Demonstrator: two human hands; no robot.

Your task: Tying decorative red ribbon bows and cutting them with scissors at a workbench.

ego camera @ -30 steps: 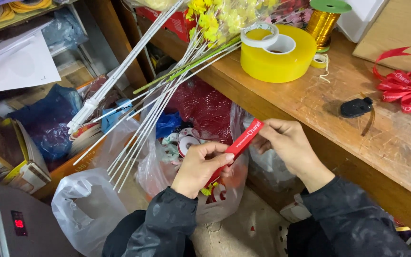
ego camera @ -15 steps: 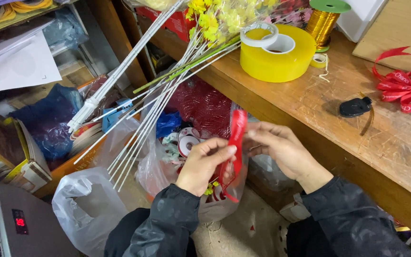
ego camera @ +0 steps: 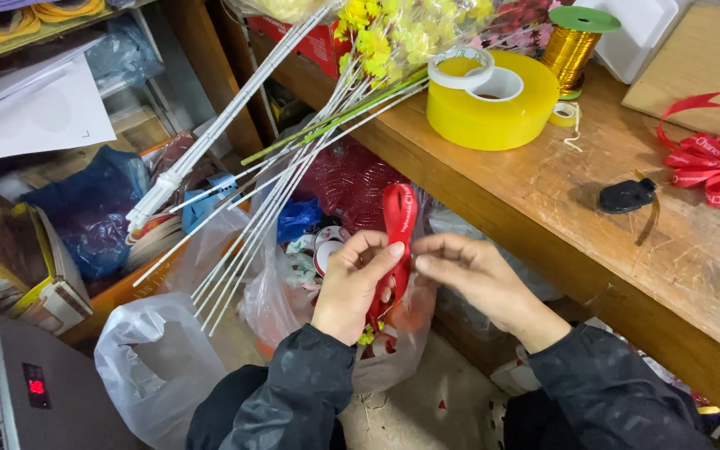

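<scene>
A long red uninflated balloon (ego camera: 399, 218) stands almost upright between my two hands. My left hand (ego camera: 353, 283) pinches its lower part between thumb and fingers. My right hand (ego camera: 468, 273) touches the same spot from the right with its fingertips. Both hands hover over a clear plastic bag (ego camera: 281, 300) holding ribbon rolls and red mesh, below the edge of a wooden workbench (ego camera: 543, 192).
White plastic sticks and yellow artificial flowers (ego camera: 293, 142) lean off the bench to the left. A big yellow tape roll (ego camera: 493, 112), a gold ribbon spool (ego camera: 572, 46), a black clip (ego camera: 625, 196) and a red ribbon bow (ego camera: 714, 171) lie on the bench. A white bag (ego camera: 152, 367) and grey device (ego camera: 10, 392) sit at lower left.
The balloon has swung from slanting up to the right to nearly upright. My right hand slid from its upper end down to meet my left hand at its lower part.
</scene>
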